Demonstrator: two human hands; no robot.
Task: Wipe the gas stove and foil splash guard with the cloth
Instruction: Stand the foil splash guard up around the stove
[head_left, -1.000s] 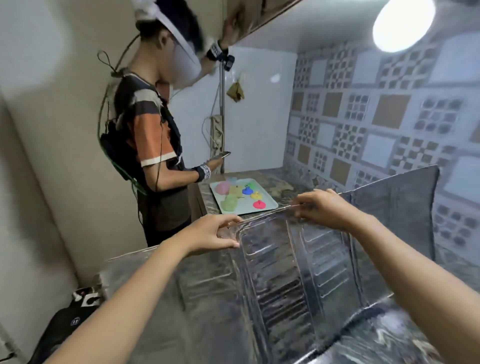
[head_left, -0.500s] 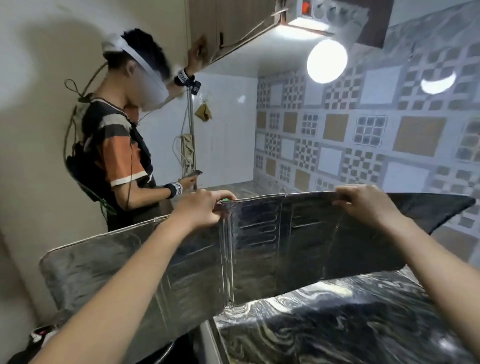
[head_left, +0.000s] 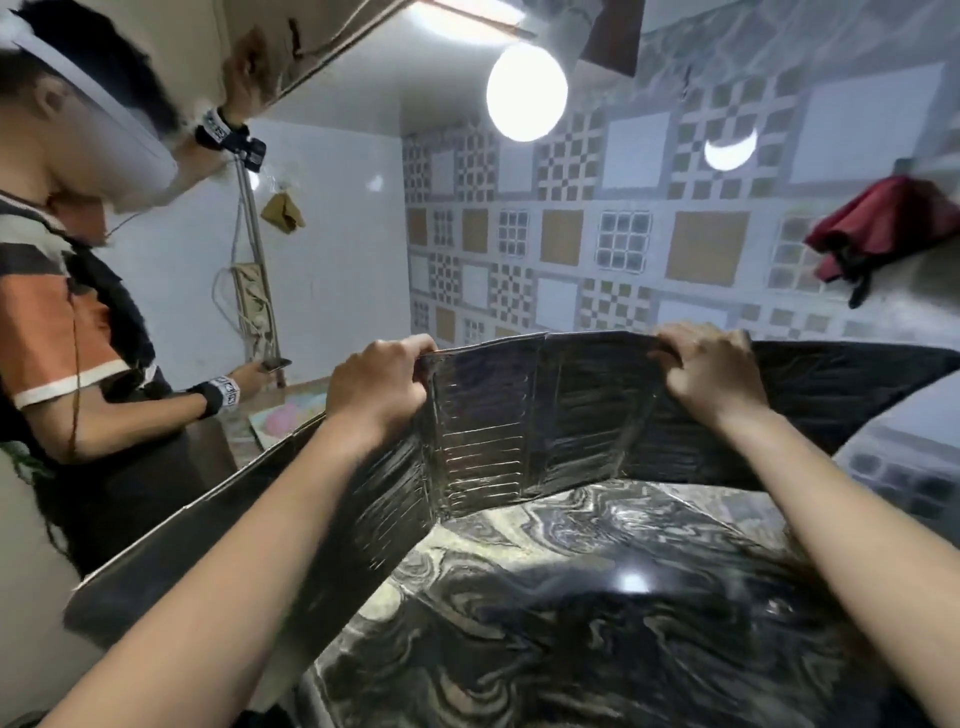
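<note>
Guard: the foil guard (head_left: 519, 431) stands upright on the marble tabletop (head_left: 571, 597), bent in panels, before the tiled wall (head_left: 566, 244).
Left hand (head_left: 376, 387): fingers curled over its top edge, grasping it.
Right hand (head_left: 711, 371): fingers grasping the same edge, further right.
Person (head_left: 78, 322): stands at the left, behind the guard.

The left hand (head_left: 382, 387) and the right hand (head_left: 714, 371) each grip the top edge of the foil splash guard (head_left: 545, 415), which stands upright and bent on the dark marbled counter (head_left: 571, 597); a second person (head_left: 78, 322) stands at left; a red cloth (head_left: 883, 228) hangs at right.
</note>
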